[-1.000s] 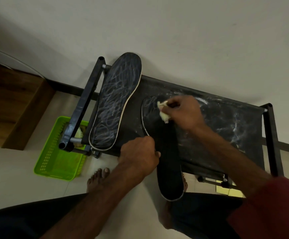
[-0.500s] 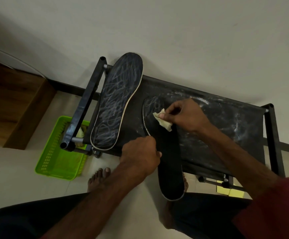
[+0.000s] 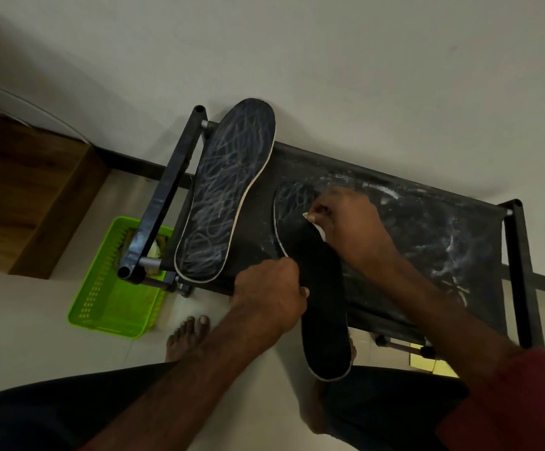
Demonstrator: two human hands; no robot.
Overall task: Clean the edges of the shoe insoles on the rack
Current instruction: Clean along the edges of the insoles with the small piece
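Two dark insoles lie on a black rack (image 3: 427,242). The left insole (image 3: 229,187) is covered in white scribble marks and has a pale edge. The right insole (image 3: 321,288) overhangs the rack's front edge; only its toe end shows scribbles. My left hand (image 3: 269,294) grips the right insole's left edge near the middle. My right hand (image 3: 349,226) pinches a small pale cloth (image 3: 320,231), mostly hidden under the fingers, against the insole's upper half.
The rack's top is smeared with white dust. A green plastic basket (image 3: 108,288) sits on the floor under the rack's left end. A wooden cabinet (image 3: 20,190) stands at the left. The wall runs right behind the rack. Bare feet are below the front edge.
My right hand has slid the cloth down and to the right along the right insole, and the cloth now shows less. The left hand has kept its hold.
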